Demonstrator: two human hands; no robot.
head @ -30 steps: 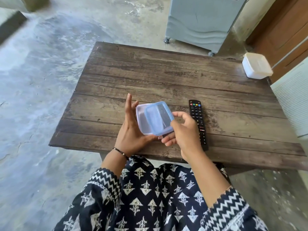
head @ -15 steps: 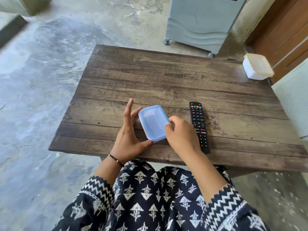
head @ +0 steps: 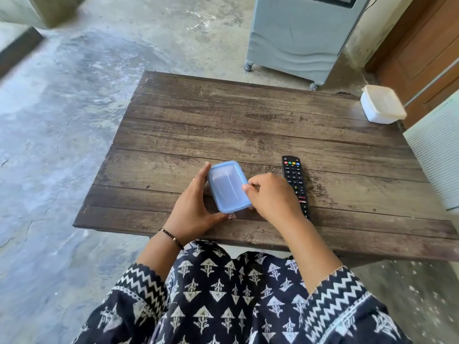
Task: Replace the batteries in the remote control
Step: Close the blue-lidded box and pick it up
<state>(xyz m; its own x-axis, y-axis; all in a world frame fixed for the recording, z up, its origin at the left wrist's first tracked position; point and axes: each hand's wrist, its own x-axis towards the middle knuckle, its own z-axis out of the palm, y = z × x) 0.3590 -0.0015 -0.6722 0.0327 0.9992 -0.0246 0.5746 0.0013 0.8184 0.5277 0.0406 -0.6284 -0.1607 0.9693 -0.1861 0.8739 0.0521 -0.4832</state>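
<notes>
A small clear plastic box with a blue lid (head: 228, 186) sits flat on the wooden table (head: 248, 125) near its front edge. My left hand (head: 193, 209) holds the box from the left, fingers along its side and thumb at its near end. My right hand (head: 270, 197) grips the lid's right edge with curled fingers. What the box holds is hidden under the lid. The black remote control (head: 294, 175) lies face up just right of my right hand, pointing away from me; my wrist covers its near end. No batteries are visible.
A white lidded container (head: 382, 104) stands at the table's far right corner. A grey wheeled cooler (head: 298, 33) stands behind the table. A white ribbed panel (head: 437, 155) borders the right edge, with a wooden door (head: 422, 45) beyond. Concrete floor lies to the left.
The box was tilted up with its blue lid partly off. It now lies flat on the table with the lid over it, and both hands have come down with it.
</notes>
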